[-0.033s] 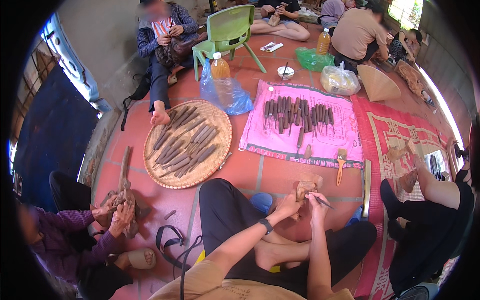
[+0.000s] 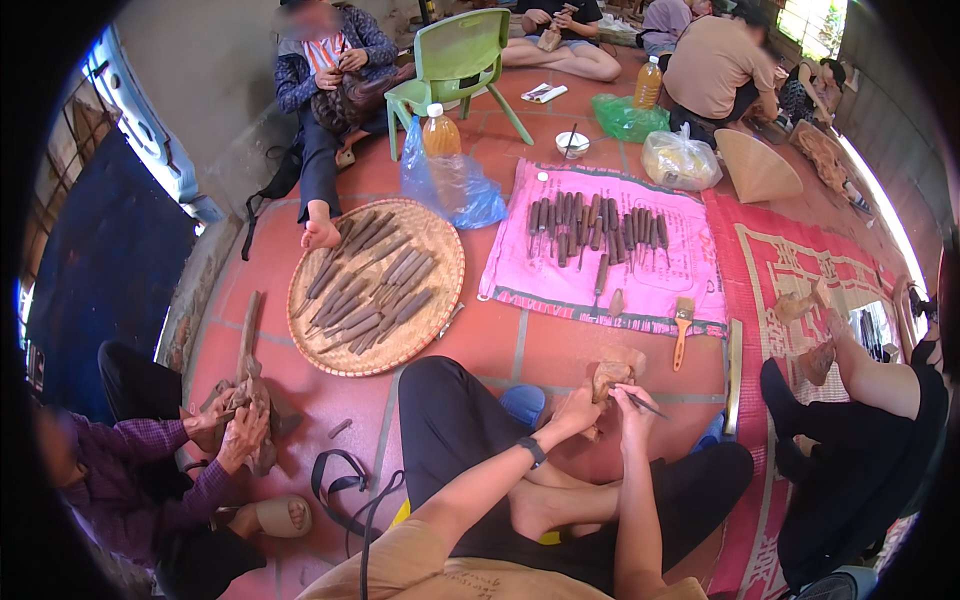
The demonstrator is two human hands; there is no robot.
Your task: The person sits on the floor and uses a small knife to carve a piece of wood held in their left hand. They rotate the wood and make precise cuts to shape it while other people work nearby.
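Low over the tiles in front of my crossed legs, my left hand [image 2: 574, 412] is closed on a small reddish-brown wood carving [image 2: 612, 375]. Pinched in the fingers of my right hand [image 2: 635, 418] is a slim dark carving tool [image 2: 648, 407]. One end of it sticks out to the right. Its other end meets the carving, but its tip is too small to make out. Beyond the carving, a pink sack [image 2: 560, 292] lies flat with rows of dark-handled carving tools [image 2: 597, 225] on it. A brush [image 2: 682, 335] with an orange handle rests at its near right edge.
Left of the sack, a round woven tray [image 2: 448, 318] bears many more tools. A person at the left [image 2: 150, 480] works on a wooden piece. To the right, another person's legs [image 2: 850, 440] rest on a red mat [image 2: 745, 265]. Farther back stands a green chair [image 2: 460, 50].
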